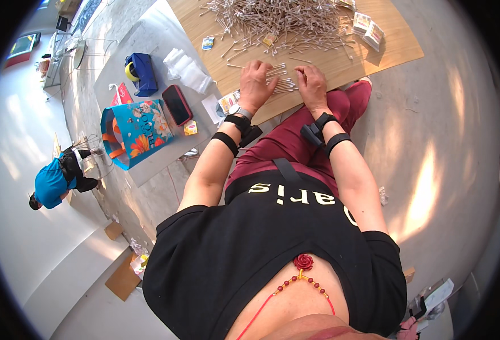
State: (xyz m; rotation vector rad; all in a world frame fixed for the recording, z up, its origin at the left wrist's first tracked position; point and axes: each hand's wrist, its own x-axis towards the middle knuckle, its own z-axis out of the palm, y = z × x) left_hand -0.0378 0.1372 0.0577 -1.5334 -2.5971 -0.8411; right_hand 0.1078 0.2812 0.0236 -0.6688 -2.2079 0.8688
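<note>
Head view. The cotton swabs (284, 86) in work lie in a rough row near the edge of the wooden tabletop (398, 48), between the hands. The left hand (255, 86) is palm down over their left ends, thumb and fingers spread; whether it pinches any swabs underneath cannot be told. The right hand (312, 86) is at the opposite ends, its fingers bent and its thumb apart from the forefinger; no swab is visible in its grasp.

The step appears to be squaring the row. Recommended method: keep the swabs parallel and in a single layer, press lightly with the left fingers, and tap the right ends level with the other hand. Avoid heavy pressure, since thin sticks may roll or cross. Keep the row separate from the loose swab pile (278, 21) beyond it.

Containers: two small swab packs (367, 30) sit to the right of the pile, pale swabs showing inside. A clear pack with a yellow label (227, 102) lies beside the left wrist; its contents are too small to verify. On the grey tabletop (166, 35), translucent plastic bags (188, 71) lie in a flat stack, with no contents distinguishable. The blue floral carrier bag (144, 133) opens toward the left; its contents are not visible.
</note>
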